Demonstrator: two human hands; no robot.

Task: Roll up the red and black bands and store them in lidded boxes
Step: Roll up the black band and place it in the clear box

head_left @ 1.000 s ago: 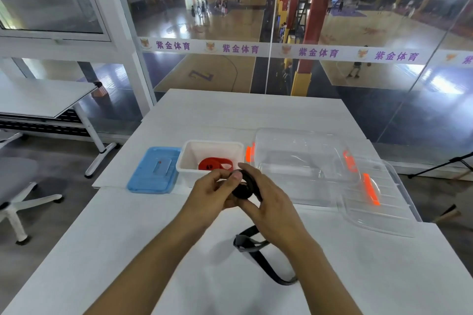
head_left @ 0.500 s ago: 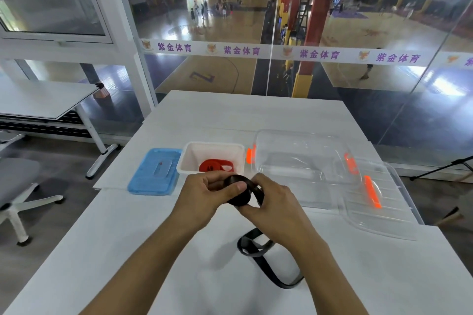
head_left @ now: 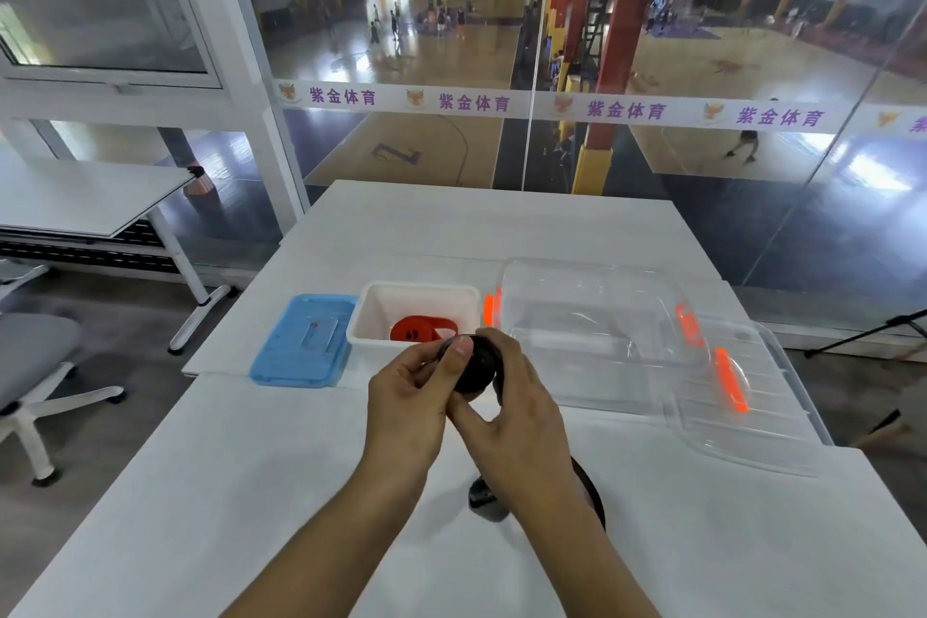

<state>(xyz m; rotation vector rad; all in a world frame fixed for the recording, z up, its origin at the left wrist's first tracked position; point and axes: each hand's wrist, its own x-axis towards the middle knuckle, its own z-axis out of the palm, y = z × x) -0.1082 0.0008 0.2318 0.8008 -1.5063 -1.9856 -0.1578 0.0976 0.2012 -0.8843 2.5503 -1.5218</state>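
Both hands hold a partly rolled black band (head_left: 476, 369) above the white table (head_left: 251, 492). My left hand (head_left: 411, 391) pinches the roll with its thumb on top. My right hand (head_left: 516, 412) grips the roll from the right side. The band's loose tail (head_left: 489, 499) lies on the table under my right wrist, mostly hidden. A rolled red band (head_left: 421, 329) sits inside a small white box (head_left: 381, 316) just beyond my hands. Its blue lid (head_left: 306, 341) lies flat to the left of the box.
A large clear box with orange latches (head_left: 602, 331) stands right of the white box, and its clear lid (head_left: 752, 396) leans against its right side. A second table (head_left: 90, 196) and an office chair (head_left: 35, 356) stand at left. A glass wall runs behind the table.
The roll has grown thicker as both hands wound the band. The loose tail on the table has shortened and slid toward my right wrist.
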